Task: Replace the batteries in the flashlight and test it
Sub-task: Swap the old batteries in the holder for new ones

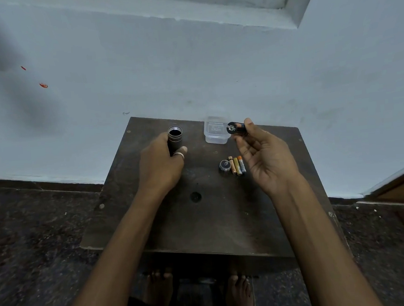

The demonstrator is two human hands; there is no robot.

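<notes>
Near the desk's (153, 229) far edge, the left hand (159, 163) is clamped round the open flashlight body (175, 140), while the right hand (263, 152) pinches the battery holder (236, 128). Reversed, the holder may jam or leave the light dead; a slip could knock the loose batteries (237, 165) off.

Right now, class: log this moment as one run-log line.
left hand: grips open flashlight body upright | right hand: holds battery holder | table: tail cap, three loose batteries

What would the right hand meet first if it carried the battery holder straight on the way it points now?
Probably the clear plastic container: the right hand aims the battery holder leftward, right beside its rim. The flashlight body in the left hand lies beyond. Depth is unclear.
</notes>
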